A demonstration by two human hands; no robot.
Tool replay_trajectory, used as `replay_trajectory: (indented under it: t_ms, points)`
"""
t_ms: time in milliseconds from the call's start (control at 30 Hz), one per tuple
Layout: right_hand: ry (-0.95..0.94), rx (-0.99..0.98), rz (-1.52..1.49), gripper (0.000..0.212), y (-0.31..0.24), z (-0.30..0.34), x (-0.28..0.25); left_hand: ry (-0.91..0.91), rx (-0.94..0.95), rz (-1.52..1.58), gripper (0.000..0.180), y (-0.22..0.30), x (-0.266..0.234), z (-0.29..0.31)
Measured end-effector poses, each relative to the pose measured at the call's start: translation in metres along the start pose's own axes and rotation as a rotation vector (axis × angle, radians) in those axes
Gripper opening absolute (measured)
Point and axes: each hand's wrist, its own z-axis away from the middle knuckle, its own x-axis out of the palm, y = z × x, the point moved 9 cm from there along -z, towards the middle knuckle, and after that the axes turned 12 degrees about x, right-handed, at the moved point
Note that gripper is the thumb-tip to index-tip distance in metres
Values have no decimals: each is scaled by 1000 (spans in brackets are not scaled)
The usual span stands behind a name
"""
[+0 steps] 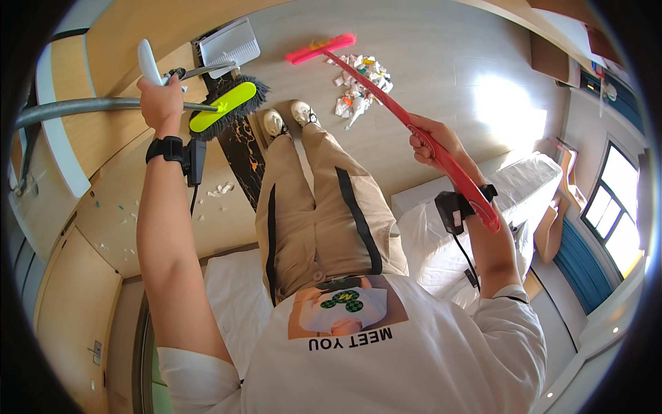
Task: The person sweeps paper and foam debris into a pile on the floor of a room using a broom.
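Observation:
My right hand [436,143] is closed round the red handle of a broom [376,90], whose pink bristled head touches the floor ahead of my feet. Beside that head lies a pile of paper scraps [358,90], mostly white with bits of orange and green. My left hand [161,102] is closed round the grey pole of a second broom [224,107] with a lime-green head and dark bristles. A white upright grip also rises from this hand, and a thin grey rod runs from beside it toward a pale dustpan [231,50]. How these join is partly hidden by my fingers.
More scraps [221,190] are scattered on the floor to my left. A plastic-covered bed or mattress [483,200] stands at right, near a window [614,207] and a blue curtain [586,262]. Wooden furniture [114,124] and a door [76,310] are at left. A dark patterned strip [238,155] crosses the floor.

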Motion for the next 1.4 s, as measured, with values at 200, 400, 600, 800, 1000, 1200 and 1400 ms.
replay_trajectory:
  t_ms: [200,400,600,800,1000,1200,1400]
  points:
    - [-25,-108,-39,20,-12,4,23,107,142,-27,41,1,-2,-5]
    - [-48,-184,36,25,-17,8,39,157,135,-65,42,-12,-6,-19]
    - [-48,-136,73,33,-16,2,50,177,155,-105,42,-22,-8,-33]
    - [-90,-98,17,23,-25,-66,58,73,63,-123,44,-3,-12,-15]
    - [150,-118,272,27,18,-66,16,37,7,-103,46,-13,-3,-8]
    - [279,-79,523,39,23,13,-9,233,93,7,64,3,-26,12]
    - [157,-6,370,41,27,17,-16,435,346,143,61,16,-52,114]
